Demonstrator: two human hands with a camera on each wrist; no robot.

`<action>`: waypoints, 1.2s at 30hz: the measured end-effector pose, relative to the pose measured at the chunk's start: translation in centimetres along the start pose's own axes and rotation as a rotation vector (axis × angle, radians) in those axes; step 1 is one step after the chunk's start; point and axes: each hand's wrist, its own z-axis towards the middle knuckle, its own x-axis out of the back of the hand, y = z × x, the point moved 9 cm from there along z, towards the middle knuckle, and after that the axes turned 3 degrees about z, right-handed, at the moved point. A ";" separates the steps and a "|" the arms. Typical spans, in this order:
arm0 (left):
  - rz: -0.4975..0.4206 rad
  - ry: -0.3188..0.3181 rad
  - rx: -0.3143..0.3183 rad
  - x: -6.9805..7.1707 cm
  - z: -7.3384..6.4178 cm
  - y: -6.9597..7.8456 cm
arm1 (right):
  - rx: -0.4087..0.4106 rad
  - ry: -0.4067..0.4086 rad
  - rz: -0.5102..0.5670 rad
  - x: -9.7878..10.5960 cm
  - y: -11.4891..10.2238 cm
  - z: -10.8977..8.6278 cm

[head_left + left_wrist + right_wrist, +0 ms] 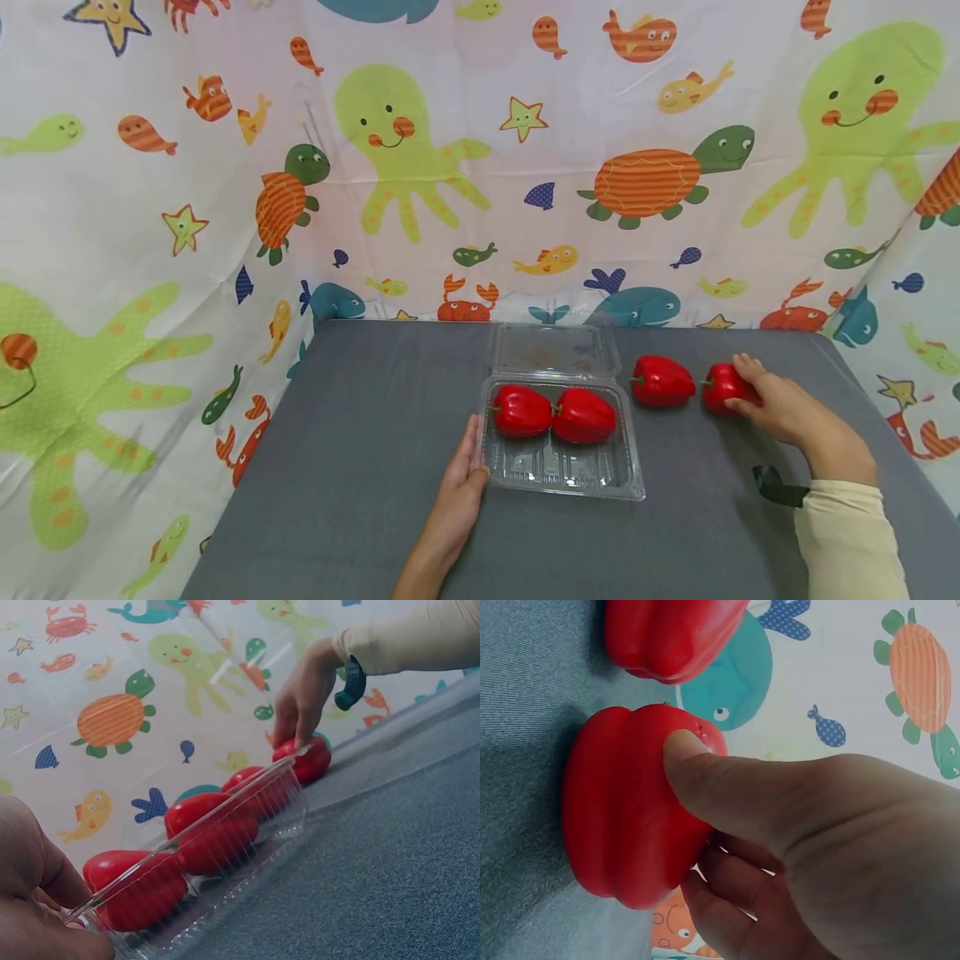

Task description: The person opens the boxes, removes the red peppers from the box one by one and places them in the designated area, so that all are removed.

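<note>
Rightmost red pepper (724,388), right of the clear container (558,477), is partly hidden by the right hand (787,408) gripping it; the left hand (458,481), cropped in its wrist view, holds the container.

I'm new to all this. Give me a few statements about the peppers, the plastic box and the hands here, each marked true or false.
1. Two red peppers lie in the clear box. True.
2. The box's lid is closed. False: it lies folded open.
3. The right grip holds a pepper outside the box. True.
4. The left grip holds a pepper. False: it holds the box's edge.
5. All the peppers are green. False: their bodies are red.
</note>
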 end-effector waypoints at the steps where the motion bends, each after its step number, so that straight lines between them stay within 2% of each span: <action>1: 0.003 -0.006 -0.005 0.0 0.0 0.0 | 0.001 0.001 -0.002 0.0 0.0 0.0; 10: 0.006 -0.038 -0.014 -0.4 0.1 0.1 | -0.012 0.006 -0.011 0.2 -1.0 -0.6; 13: 0.004 -0.038 -0.008 -0.4 0.0 0.0 | 0.018 0.025 -0.014 0.5 -3.2 -1.2; 20: 0.004 -0.020 0.001 -0.1 -0.1 0.1 | 0.219 0.124 0.014 0.2 -11.3 -2.8; 24: -0.003 -0.018 0.010 -0.1 -0.1 0.1 | 0.309 0.166 0.029 -0.6 -14.9 -3.4; 30: 0.008 -0.018 0.005 0.0 0.1 0.1 | 0.345 0.149 0.053 -2.8 -17.7 -3.5; 36: 0.004 -0.022 0.002 -0.1 0.1 0.3 | 0.369 0.144 0.060 -5.0 -18.9 -3.2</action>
